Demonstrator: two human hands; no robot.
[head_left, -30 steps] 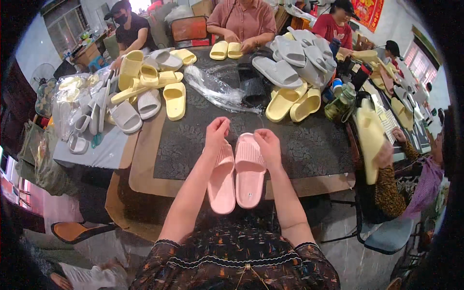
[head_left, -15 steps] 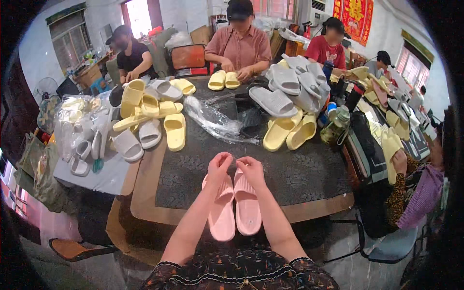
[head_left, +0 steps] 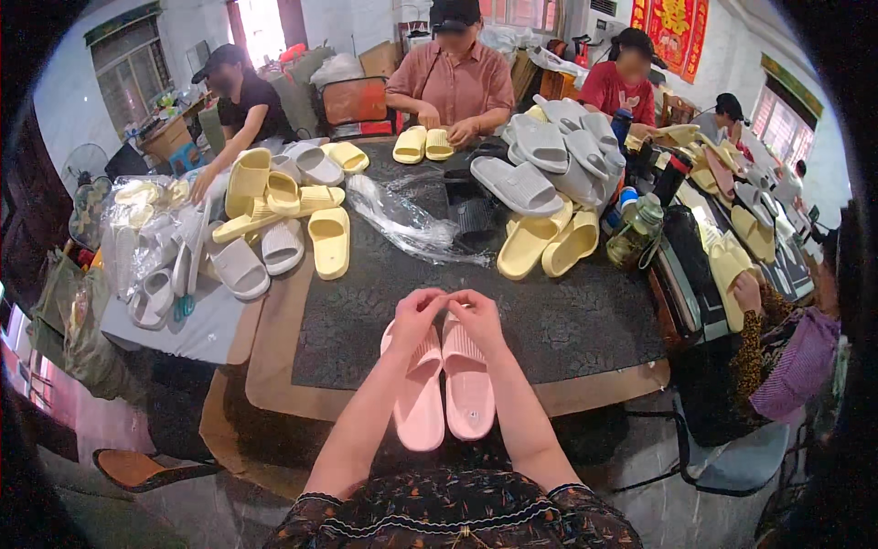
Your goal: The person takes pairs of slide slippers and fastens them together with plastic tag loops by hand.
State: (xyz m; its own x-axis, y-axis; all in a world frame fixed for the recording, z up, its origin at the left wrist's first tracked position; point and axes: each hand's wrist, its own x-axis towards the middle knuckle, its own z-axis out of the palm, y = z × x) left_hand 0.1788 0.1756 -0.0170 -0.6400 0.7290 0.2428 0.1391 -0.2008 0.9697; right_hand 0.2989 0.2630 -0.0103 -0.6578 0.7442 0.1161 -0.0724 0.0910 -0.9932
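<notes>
Two pale pink slippers (head_left: 445, 384), soles up, side by side; both hands' fingers (head_left: 437, 302) pinch toe ends.

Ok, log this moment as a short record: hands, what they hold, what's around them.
left hand: on the toe end of the left pink slipper
right hand: on the toe end of the right pink slipper
slippers: side by side, soles up, heels past the table's near edge
table: dark mat top
beyond the hands: clear plastic bag, yellow slippers, grey slippers
others: people seated around the table
</notes>
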